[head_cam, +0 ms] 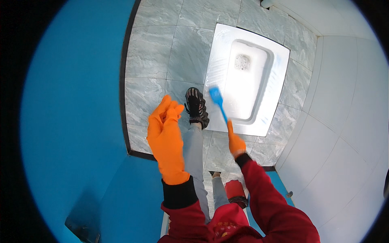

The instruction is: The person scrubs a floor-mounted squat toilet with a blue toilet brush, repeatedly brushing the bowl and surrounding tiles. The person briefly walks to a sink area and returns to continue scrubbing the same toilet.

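Orange rubber gloves cover both hands. My right hand (235, 140) grips the handle of a blue toilet brush (216, 95), whose slightly blurred head is over the left rim of a white ceramic squat toilet (243, 100). Foam or bubbles lie at the drain hole inside the basin, and faint blue streaks mark the right rim. My left hand (166, 130) is raised to the left of the toilet, above the tiled floor, with its fingers curled together and nothing visible in them.
A black patterned shoe (196, 106) stands on grey tiles (149, 51) beside the toilet's left edge. Blue partition panels (76, 91) rise at left, a white tiled wall (343, 91) at right. Behind, between the arms, is a red bin (234, 189) with a dark liner.
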`<action>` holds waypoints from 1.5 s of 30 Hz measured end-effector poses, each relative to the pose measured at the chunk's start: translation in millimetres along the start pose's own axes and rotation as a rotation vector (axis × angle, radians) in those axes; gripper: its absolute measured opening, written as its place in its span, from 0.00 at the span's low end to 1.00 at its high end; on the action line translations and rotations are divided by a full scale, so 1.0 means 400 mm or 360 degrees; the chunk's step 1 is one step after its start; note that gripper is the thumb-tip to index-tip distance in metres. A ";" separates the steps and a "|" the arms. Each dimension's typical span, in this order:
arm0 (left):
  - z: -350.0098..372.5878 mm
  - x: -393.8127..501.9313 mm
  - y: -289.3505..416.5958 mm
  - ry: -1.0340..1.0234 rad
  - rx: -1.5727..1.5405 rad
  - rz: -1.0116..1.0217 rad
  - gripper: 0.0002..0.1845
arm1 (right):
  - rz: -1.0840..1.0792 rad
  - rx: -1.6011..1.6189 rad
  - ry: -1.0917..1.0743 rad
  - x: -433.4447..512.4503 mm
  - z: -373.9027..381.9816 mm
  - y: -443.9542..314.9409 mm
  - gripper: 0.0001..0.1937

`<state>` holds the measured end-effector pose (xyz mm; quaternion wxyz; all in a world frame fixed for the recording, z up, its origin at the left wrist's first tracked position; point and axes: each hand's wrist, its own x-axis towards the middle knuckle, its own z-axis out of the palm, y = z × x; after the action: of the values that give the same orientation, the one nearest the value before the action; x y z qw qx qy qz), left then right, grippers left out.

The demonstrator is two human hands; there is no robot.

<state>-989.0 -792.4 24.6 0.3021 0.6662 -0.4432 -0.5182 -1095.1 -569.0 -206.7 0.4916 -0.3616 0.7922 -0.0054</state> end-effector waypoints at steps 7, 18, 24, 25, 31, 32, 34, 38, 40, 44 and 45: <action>0.019 0.027 0.007 -0.0020 -0.0090 -0.0010 0.17 | -0.0343 -0.0058 0.0520 0.224 -0.161 -0.048 0.41; 0.166 0.027 0.058 -0.0142 -0.0065 -0.0016 0.17 | 0.0022 0.0287 0.0665 0.552 -0.392 -0.116 0.40; 0.201 0.035 0.086 -0.0208 -0.0009 -0.0045 0.16 | -0.0151 -0.0171 0.0840 0.493 -0.374 0.026 0.44; 0.195 0.036 0.087 -0.0182 0.0018 -0.0051 0.17 | -0.0018 -0.0073 0.0954 0.472 -0.384 0.088 0.43; 0.194 0.037 0.092 -0.0190 0.0066 0.0010 0.17 | 0.0555 0.0424 0.0948 0.116 -0.297 0.391 0.38; 0.198 0.038 0.095 -0.0188 0.0066 0.0012 0.17 | 0.0447 0.0268 0.0948 0.032 -0.220 0.428 0.40; 0.204 0.042 0.103 -0.0214 0.0036 -0.0005 0.17 | 0.0695 0.0323 0.0458 -0.149 -0.105 0.435 0.47; 0.197 0.047 0.110 -0.0231 0.0012 -0.0058 0.16 | 0.1188 0.0511 0.0065 -0.262 -0.054 0.408 0.43; 0.191 0.038 0.103 -0.0233 0.0048 -0.0067 0.16 | 0.0836 0.0309 0.0435 -0.159 -0.123 0.418 0.41; 0.193 0.013 0.075 -0.0239 0.0050 -0.0030 0.16 | 0.0529 0.0314 0.0583 0.147 -0.401 0.356 0.39; 0.193 0.010 0.071 -0.0276 0.0018 0.0026 0.16 | 0.0271 -0.0076 0.0741 0.208 -0.428 0.369 0.39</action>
<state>-1070.7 -803.7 25.8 0.2630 0.6169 -0.4759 -0.5690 -1334.1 -567.6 -236.6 0.2857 -0.2940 0.9116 -0.0285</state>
